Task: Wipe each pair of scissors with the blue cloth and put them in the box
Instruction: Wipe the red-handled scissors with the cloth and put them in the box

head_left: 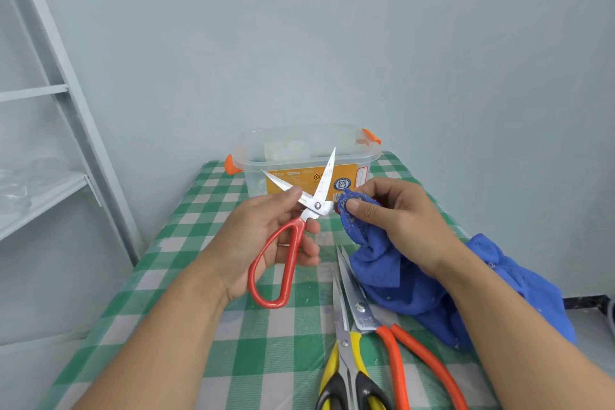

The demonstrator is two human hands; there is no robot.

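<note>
Left hand [266, 243] grips red scissors [293, 240], blades spread, above table [186, 276]. Right hand [396, 220] pinches cloth [399, 280] against the pivot. Two more scissors [359, 326] lie nearer; box [306, 160] behind

box [307, 156] open-topped, raised blades [324, 181] before it

this looks like a small plain room, maybe in a home. the walls [332, 43] are pale. a grey metal shelf [43, 190] stands on the left. a little table [159, 303] has a green and white checked cover [266, 359].
</note>
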